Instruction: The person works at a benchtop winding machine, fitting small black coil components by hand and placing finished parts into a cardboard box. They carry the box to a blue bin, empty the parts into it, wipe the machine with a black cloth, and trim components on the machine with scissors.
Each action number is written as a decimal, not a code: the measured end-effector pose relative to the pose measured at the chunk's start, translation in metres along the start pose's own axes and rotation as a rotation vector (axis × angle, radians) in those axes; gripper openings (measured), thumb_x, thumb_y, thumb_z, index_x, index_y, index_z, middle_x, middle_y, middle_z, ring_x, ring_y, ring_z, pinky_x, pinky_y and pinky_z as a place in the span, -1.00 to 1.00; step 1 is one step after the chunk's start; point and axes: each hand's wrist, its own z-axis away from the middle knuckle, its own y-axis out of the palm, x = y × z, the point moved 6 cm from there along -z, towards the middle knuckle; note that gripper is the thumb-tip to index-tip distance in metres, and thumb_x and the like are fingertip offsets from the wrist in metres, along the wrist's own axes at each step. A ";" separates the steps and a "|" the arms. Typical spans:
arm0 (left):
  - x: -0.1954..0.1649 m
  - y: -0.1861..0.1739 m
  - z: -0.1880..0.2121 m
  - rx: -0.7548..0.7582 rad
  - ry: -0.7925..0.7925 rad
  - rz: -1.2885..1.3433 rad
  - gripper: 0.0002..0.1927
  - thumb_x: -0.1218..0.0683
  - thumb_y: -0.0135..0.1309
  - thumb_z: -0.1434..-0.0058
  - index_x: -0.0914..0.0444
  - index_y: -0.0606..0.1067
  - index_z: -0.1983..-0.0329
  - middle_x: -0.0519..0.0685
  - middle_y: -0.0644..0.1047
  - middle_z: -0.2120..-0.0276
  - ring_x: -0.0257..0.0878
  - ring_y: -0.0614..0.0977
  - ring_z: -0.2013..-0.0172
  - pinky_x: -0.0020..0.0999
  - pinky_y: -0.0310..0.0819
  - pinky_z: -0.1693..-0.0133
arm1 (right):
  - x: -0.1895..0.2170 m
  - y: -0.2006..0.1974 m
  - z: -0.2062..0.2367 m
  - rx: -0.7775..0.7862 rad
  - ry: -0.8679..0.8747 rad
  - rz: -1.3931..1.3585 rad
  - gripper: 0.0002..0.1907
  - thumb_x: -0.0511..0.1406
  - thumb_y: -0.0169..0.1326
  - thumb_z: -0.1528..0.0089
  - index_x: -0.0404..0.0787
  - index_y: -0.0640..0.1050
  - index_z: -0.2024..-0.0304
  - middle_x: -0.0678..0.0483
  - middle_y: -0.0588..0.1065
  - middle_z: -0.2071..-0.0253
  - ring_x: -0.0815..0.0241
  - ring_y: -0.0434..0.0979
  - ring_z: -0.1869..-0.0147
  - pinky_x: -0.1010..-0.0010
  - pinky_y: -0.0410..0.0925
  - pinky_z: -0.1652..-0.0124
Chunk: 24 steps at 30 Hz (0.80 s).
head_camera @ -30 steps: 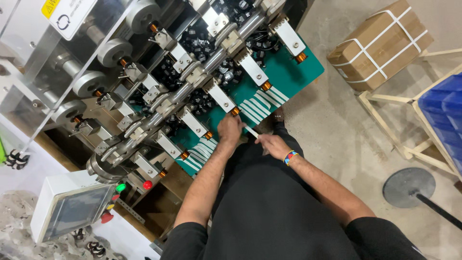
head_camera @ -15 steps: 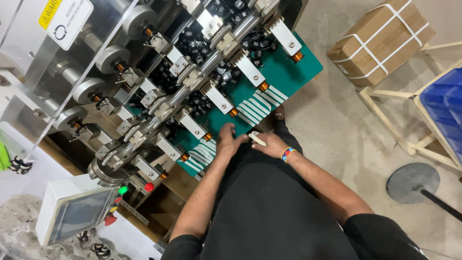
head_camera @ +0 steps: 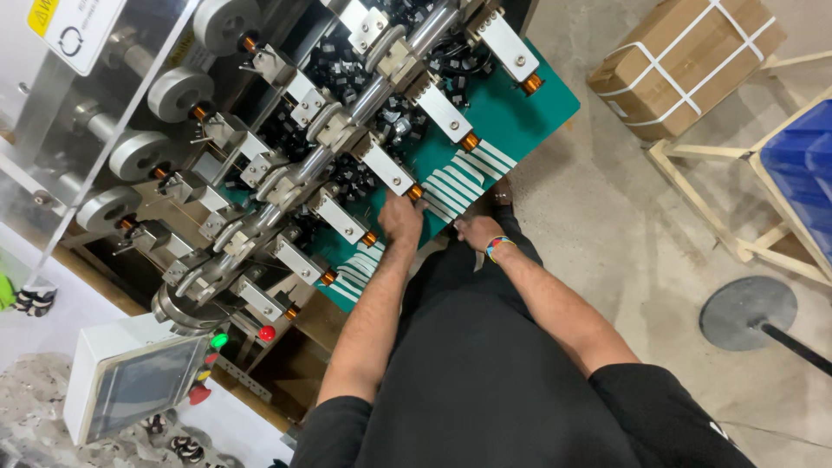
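My left hand [head_camera: 400, 218] lies on the green panel [head_camera: 511, 108] of a winding machine, its fingertips at a copper-wound coil [head_camera: 415, 192] on the end of a metal arm. My right hand [head_camera: 475, 230], with a coloured wristband [head_camera: 497, 248], sits at the panel's near edge beside a row of white strips [head_camera: 459, 178]. Its fingers are curled, and what they hold is hidden. More white strips [head_camera: 357, 273] lie lower left on the panel.
The machine carries several metal arms with copper coils, a long steel shaft [head_camera: 347, 121] and grey rollers [head_camera: 180, 91]. A control box with a screen [head_camera: 130, 381] and coloured buttons stands lower left. On the concrete floor are a strapped cardboard box [head_camera: 685, 61], a wooden frame with a blue bin [head_camera: 802, 156] and a round base [head_camera: 747, 312].
My right hand held a white strip clear of the panel; it has since moved up to the panel's edge and the strip no longer shows. My left hand stayed near the same coil.
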 end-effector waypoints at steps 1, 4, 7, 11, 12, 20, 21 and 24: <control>-0.001 -0.001 0.006 -0.048 0.056 -0.020 -0.49 0.00 0.42 -0.05 0.37 0.52 0.05 0.23 0.55 0.08 0.18 0.63 0.18 0.01 0.53 0.21 | -0.005 0.002 -0.004 0.023 0.061 0.207 -0.45 0.04 -0.02 -0.41 -0.27 0.70 0.25 -0.10 0.57 0.35 -0.12 0.56 0.19 0.12 0.38 0.11; 0.000 -0.013 0.040 -0.331 0.392 0.258 -0.40 0.04 0.38 0.00 0.40 0.46 -0.06 0.24 0.54 0.06 0.18 0.60 0.10 -0.08 0.54 0.13 | 0.010 0.008 0.004 -0.080 -0.303 0.305 -0.66 -0.09 -0.06 -0.37 -0.10 0.63 0.06 -0.13 0.59 0.26 -0.21 0.60 0.15 -0.05 0.38 0.15; 0.034 0.032 0.054 0.273 -0.025 0.389 -0.39 -0.01 0.48 0.07 0.28 0.44 0.03 0.13 0.55 0.26 0.06 0.62 0.25 -0.13 0.50 0.23 | 0.010 0.013 0.033 -0.108 -0.433 -0.103 -0.58 0.00 0.14 -0.23 -0.22 0.62 0.18 -0.14 0.59 0.29 -0.20 0.60 0.19 0.07 0.43 0.19; 0.033 0.045 0.055 0.467 0.103 0.334 -0.67 0.03 0.47 0.01 0.29 0.56 0.40 0.11 0.62 0.30 0.00 0.66 0.24 -0.19 0.51 0.21 | 0.016 0.027 0.051 0.042 -0.489 -0.321 -0.61 -0.04 0.08 -0.30 -0.23 0.61 0.13 -0.15 0.55 0.32 -0.14 0.59 0.26 0.12 0.44 0.26; 0.031 0.036 0.046 0.323 0.166 0.263 -0.69 0.04 0.47 0.00 0.29 0.56 0.43 0.11 0.59 0.29 0.01 0.64 0.25 -0.15 0.50 0.21 | 0.007 0.031 0.049 0.081 -0.335 -0.428 -0.61 -0.05 0.01 -0.35 -0.20 0.63 0.09 -0.15 0.52 0.34 -0.13 0.56 0.29 0.14 0.43 0.28; 0.009 0.003 -0.008 0.003 0.193 -0.047 -0.73 0.02 0.38 -0.08 0.27 0.59 0.29 0.14 0.53 0.04 0.04 0.65 0.16 -0.11 0.55 0.17 | -0.005 0.024 0.009 -0.158 -0.061 -0.345 -0.53 -0.02 -0.05 -0.35 -0.19 0.69 0.32 -0.10 0.59 0.45 -0.03 0.61 0.40 0.21 0.43 0.29; 0.012 0.006 -0.007 0.033 0.130 -0.077 -0.72 0.01 0.36 -0.14 0.25 0.60 0.22 0.15 0.52 0.01 0.02 0.66 0.14 -0.13 0.56 0.15 | -0.006 0.028 -0.004 -0.064 0.065 -0.339 -0.55 -0.03 -0.03 -0.32 -0.18 0.70 0.34 -0.12 0.59 0.46 -0.06 0.61 0.41 0.18 0.44 0.28; 0.011 -0.006 0.011 -0.202 0.244 -0.060 -0.33 0.01 0.42 0.06 0.41 0.42 -0.03 0.34 0.47 -0.04 0.17 0.62 0.18 -0.13 0.57 0.25 | 0.006 0.017 -0.012 -0.106 0.073 0.012 -0.52 0.02 0.04 -0.35 -0.21 0.71 0.29 -0.17 0.59 0.35 -0.16 0.59 0.26 0.09 0.43 0.19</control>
